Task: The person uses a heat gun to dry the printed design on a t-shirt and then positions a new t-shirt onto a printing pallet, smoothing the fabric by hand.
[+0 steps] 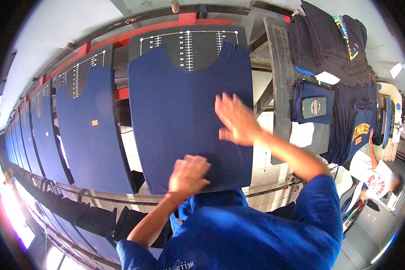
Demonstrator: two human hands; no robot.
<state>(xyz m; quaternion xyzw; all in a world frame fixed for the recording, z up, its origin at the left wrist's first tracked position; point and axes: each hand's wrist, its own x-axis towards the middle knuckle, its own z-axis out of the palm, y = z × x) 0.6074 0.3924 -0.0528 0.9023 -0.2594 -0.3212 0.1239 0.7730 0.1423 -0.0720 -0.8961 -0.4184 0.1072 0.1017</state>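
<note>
A navy fabric panel [184, 112] with a scooped neckline lies smooth over a dark printing board [139, 40] marked with white ruler lines. My right hand [238, 120] rests near the panel's right edge, palm down, its fingers stretched out. Lower down, close to the board's near end, my left hand [189, 174] is over the same cloth with fingers extended and slightly blurred. Neither hand holds anything. Whether each palm presses on the cloth or hovers just above it is hard to tell.
Leftward runs a row of boards carrying navy panels [92, 130] with small orange prints. On a side table [279, 90] at right are stacked dark garments [328, 49], folded cloth and a black phone-like case [314, 107]. Another person [375, 175] stands beyond. Red rails [189, 19] line the back.
</note>
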